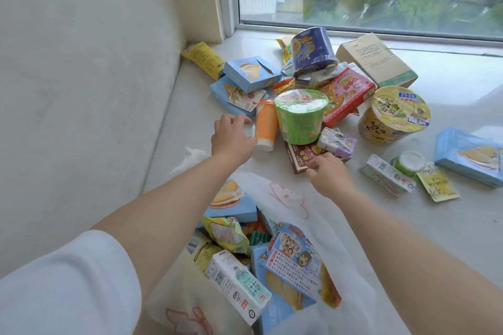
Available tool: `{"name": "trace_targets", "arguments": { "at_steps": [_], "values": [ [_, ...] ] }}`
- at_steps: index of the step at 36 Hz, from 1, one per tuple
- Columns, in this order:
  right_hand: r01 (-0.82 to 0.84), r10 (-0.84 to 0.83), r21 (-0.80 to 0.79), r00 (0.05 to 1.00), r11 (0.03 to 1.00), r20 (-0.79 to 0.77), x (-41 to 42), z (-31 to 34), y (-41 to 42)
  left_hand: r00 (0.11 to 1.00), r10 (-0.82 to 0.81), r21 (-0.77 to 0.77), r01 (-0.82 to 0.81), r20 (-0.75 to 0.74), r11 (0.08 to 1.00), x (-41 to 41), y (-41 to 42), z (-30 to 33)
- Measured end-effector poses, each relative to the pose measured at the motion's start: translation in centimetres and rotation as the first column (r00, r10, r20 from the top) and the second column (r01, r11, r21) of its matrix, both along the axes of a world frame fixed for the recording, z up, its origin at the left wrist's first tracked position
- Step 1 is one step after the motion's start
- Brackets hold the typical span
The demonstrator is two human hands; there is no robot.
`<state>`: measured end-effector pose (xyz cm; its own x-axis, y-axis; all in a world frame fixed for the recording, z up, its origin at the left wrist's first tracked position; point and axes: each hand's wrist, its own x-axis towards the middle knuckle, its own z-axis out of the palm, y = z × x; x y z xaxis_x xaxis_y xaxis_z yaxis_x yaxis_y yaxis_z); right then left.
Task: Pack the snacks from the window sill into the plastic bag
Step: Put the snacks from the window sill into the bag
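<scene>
On the window sill (190, 128), left hand (231, 137) reached, fingers loose, just beside orange cup (266, 125); right hand (328, 174) fingers curled onto brown snack box (302, 156); plastic bag (313, 215) below

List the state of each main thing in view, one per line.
Plastic bag: open, partly filled with snacks.
Green noodle cup: upright, sealed, atop the brown box.
Orange cup: lying on its side.
Yellow noodle bowl: tilted, sealed.
Left hand: open, reaching by the orange cup.
Right hand: fingers touching the brown box.
</scene>
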<state>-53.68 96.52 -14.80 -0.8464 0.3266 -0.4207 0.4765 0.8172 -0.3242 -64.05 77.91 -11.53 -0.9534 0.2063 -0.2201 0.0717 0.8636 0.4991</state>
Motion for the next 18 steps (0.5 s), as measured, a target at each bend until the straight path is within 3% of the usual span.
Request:
{"name": "trace_targets", "arguments": {
  "at_steps": [6, 10, 15, 18],
  "values": [
    [0.072, -0.069, 0.082, 0.997, 0.994, -0.039, -2.5, -1.3, 3.0, 0.996, -0.006, 0.016, 0.004, 0.084, 1.000, -1.7, 4.0, -2.2],
    [0.113, -0.099, 0.165, 0.991, 0.980, -0.089, -3.7, -1.9, 4.9, 0.968, 0.102, 0.170, -0.143, 0.230, 0.975, -3.1, 6.2, -3.2],
    [0.103, -0.094, 0.228, 0.994, 0.968, -0.051, -4.8, -2.9, 6.4, 0.811, 0.208, 0.245, -0.392, 0.546, 0.886, -4.3, 8.5, -3.8],
    [0.108, -0.109, 0.232, 0.994, 0.967, -0.006, -5.1, -3.9, 7.0, 0.672, 0.236, 0.300, -0.580, 0.702, 0.758, -4.7, 10.1, -3.8]
  ]
}}
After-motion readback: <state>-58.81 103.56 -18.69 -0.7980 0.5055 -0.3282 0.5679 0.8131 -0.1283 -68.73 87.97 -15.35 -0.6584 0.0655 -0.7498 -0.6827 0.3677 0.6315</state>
